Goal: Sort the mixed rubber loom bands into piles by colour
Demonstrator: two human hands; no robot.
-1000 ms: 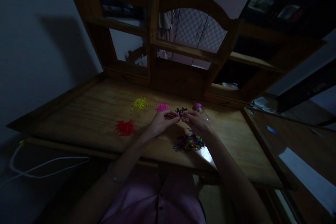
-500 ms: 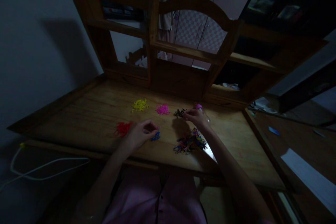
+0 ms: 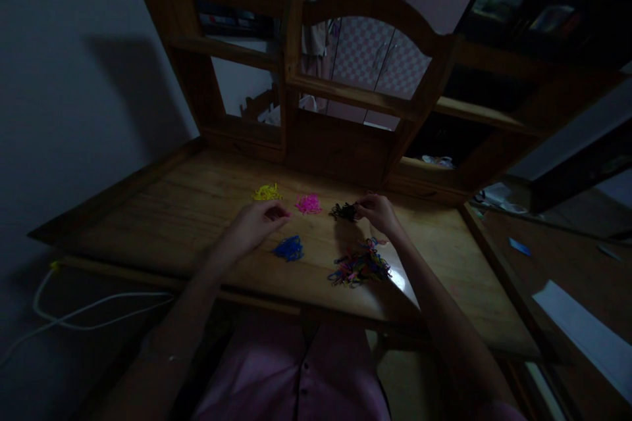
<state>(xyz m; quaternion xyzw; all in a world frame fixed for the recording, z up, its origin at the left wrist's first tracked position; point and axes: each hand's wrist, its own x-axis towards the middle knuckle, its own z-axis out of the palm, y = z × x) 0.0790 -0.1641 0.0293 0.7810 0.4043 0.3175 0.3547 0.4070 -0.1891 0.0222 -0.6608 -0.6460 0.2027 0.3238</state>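
Small loops that look like rubber bands lie sorted by colour on the wooden desk (image 3: 178,210). My left hand (image 3: 257,220) pinches above the desk between the yellow pile (image 3: 267,192), the pink pile (image 3: 309,203) and the blue pile (image 3: 289,248); a pinkish speck shows at its fingertips, too small to name. My right hand (image 3: 379,212) is closed in a pinch at the right edge of the black pile (image 3: 342,212), and what its fingertips hold is unclear. Nearer to me, below the right hand, is a mixed-colour heap (image 3: 359,268). The red pile is hidden behind my left hand and forearm.
A wooden shelf frame (image 3: 340,95) rises along the desk's back edge. White cable (image 3: 99,325) hangs at the front left. To the right, a lower surface holds a white sheet (image 3: 582,335) and a small blue card (image 3: 519,247). The room is dim.
My left hand has moved up and away from the blue pile, which now shows fully, toward the yellow and pink piles. My right hand has shifted slightly right at the black pile.
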